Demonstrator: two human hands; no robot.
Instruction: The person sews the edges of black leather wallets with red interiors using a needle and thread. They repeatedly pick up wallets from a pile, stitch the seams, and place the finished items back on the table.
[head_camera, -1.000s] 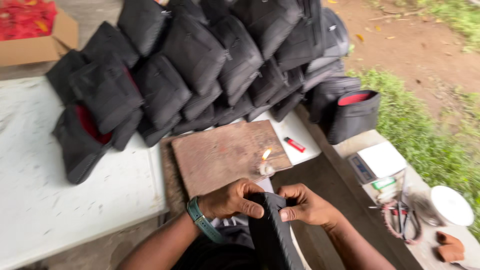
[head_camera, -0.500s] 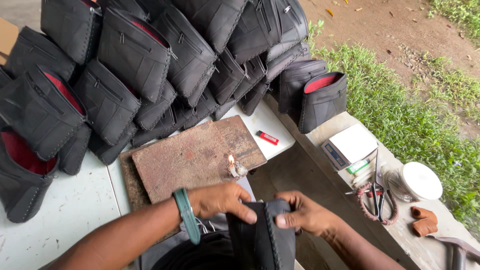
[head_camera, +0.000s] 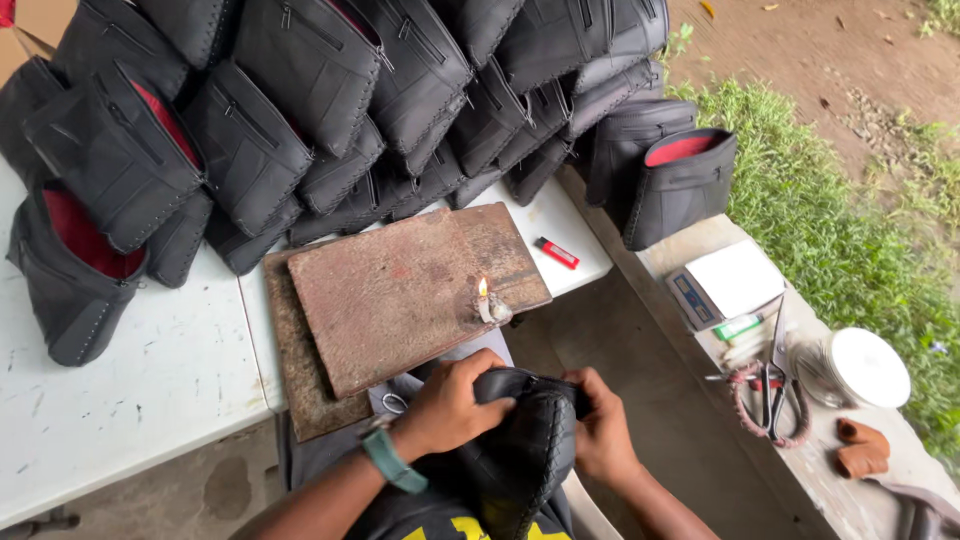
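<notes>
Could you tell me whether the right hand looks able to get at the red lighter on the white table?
Probably yes. The lighter lies in the open beyond the right hand, with nothing over it. But that hand grips the black bag and would have to let go.

Matt black leather pouch (head_camera: 520, 440); rough, rust-stained wooden board (head_camera: 400, 290).

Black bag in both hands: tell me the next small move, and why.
Probably keep both grips and turn the bag so its stitched edge faces up. The left hand presses on its top and the right hand clasps its far side, while the seam runs down the front. The lit candle burns close by on the board, so keep the bag low.
</notes>
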